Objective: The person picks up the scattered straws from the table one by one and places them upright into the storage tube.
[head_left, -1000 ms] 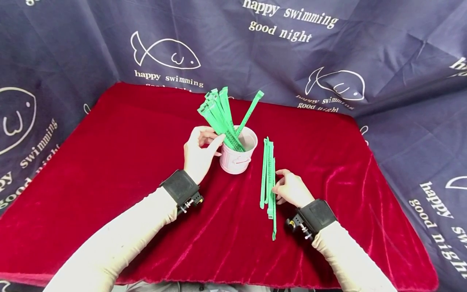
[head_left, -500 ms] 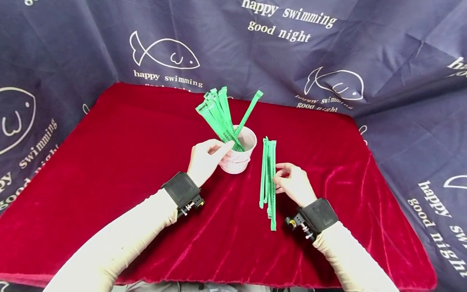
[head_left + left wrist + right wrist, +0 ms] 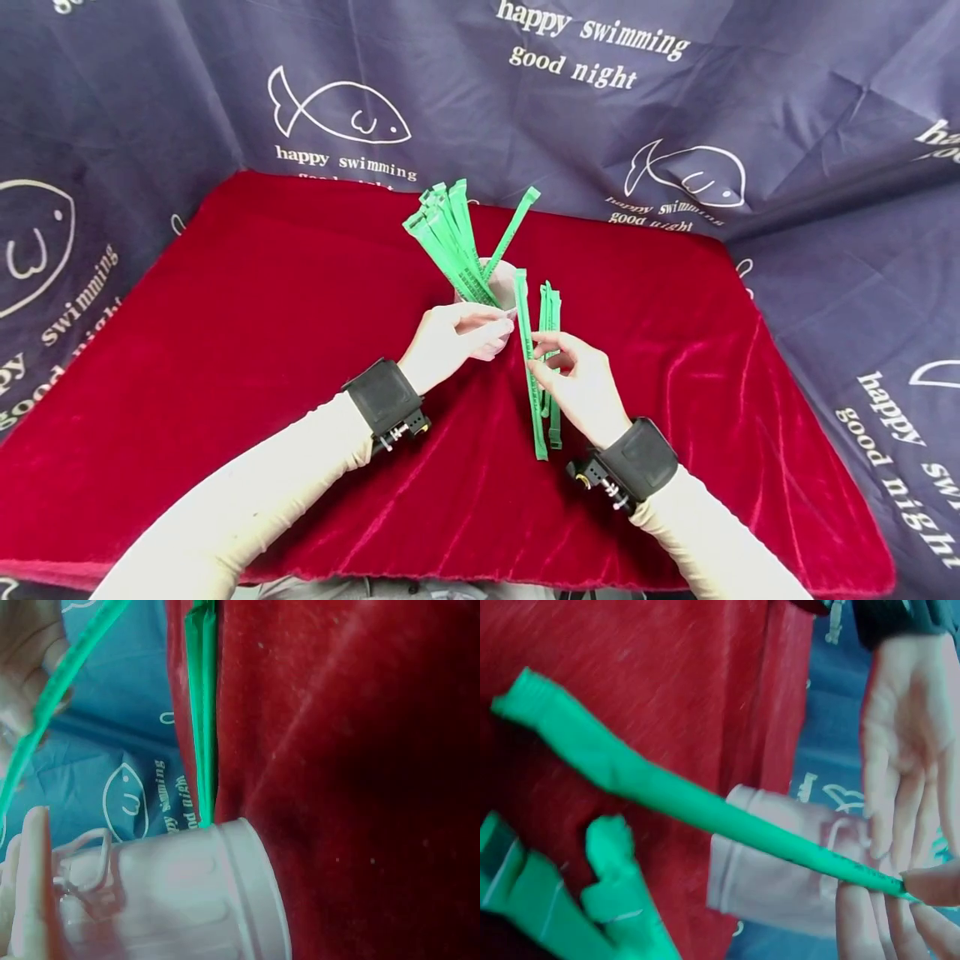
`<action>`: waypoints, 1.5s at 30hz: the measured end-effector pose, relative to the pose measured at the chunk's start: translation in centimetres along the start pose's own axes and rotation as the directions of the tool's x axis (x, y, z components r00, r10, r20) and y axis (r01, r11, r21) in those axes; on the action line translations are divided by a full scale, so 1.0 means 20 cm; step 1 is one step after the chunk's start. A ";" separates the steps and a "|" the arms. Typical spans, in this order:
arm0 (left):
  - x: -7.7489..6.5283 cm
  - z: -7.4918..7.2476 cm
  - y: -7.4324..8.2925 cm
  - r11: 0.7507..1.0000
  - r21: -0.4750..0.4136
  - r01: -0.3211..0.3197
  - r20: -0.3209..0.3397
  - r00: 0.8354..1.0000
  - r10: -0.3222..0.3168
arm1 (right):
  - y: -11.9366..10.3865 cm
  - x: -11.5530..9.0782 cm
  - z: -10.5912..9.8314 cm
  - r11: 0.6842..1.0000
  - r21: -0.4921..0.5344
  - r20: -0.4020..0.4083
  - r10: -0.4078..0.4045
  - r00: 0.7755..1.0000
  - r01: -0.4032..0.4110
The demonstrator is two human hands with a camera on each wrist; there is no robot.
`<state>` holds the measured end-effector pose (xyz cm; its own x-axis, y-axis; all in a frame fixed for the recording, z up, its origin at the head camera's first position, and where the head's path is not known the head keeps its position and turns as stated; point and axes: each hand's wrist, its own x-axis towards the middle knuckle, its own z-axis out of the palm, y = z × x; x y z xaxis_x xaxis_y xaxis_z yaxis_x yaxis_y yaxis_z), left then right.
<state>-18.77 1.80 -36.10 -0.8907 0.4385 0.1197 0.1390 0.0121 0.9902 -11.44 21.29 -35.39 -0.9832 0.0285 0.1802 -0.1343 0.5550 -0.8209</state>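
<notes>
My right hand (image 3: pixel 581 383) pinches a slim green wrapped straw (image 3: pixel 526 321) between thumb and fingers. In the right wrist view that straw (image 3: pixel 667 791) slants across, one crimped end free and the other side at the fingertips. My left hand (image 3: pixel 453 342) is in front of a small pale pink bucket (image 3: pixel 487 352), its fingers extended right at the rim. In the left wrist view the fingers (image 3: pixel 34 877) lie beside the bucket's wire handle (image 3: pixel 97 862). A fan of green straws (image 3: pixel 450 237) leans left in the bucket, and one straw (image 3: pixel 513 229) leans right.
A few more green straws (image 3: pixel 555 433) lie on the red velvet cloth (image 3: pixel 315 275), right of the bucket and partly behind my right hand. A dark blue fish-printed curtain (image 3: pixel 480 108) hangs around the table. Each wrist wears a black camera band (image 3: pixel 382 398).
My right hand has picked a straw from the loose ones and moved left with it towards the bucket. My left hand has shifted right and down from the straws to the bucket's front.
</notes>
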 end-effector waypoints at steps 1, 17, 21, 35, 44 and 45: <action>0.00 0.01 0.00 0.999 -0.044 0.013 0.020 1.000 -0.012 | -0.01 0.00 0.01 1.000 -0.003 0.004 -0.016 1.000 0.016; 0.00 0.02 0.03 0.996 -0.091 -0.023 -0.024 1.000 0.021 | -0.04 -0.02 0.05 0.997 0.058 0.031 -0.052 0.998 0.050; 0.02 0.00 0.07 0.993 0.002 -0.121 -0.102 0.987 0.120 | -0.03 -0.01 0.05 0.997 0.051 0.026 -0.063 0.998 0.062; 0.14 -0.12 0.19 0.905 -0.225 -0.362 -0.397 0.882 0.254 | 0.05 0.02 0.04 0.998 -0.035 0.069 -0.054 0.996 0.057; 0.15 -0.18 0.22 0.831 -0.200 -0.518 -0.568 0.753 0.333 | 0.17 0.05 -0.01 0.971 -0.240 0.075 0.023 0.997 -0.005; 0.15 -0.19 0.22 0.826 -0.189 -0.531 -0.588 0.735 0.338 | 0.18 0.05 -0.02 0.963 -0.268 0.084 0.037 0.996 -0.013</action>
<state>-22.43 -0.26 -31.15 -0.8620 -0.2025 0.4648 0.5062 -0.3931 0.7676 -12.88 23.62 -37.96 -0.9944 -0.0207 0.1040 -0.0835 0.7568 -0.6483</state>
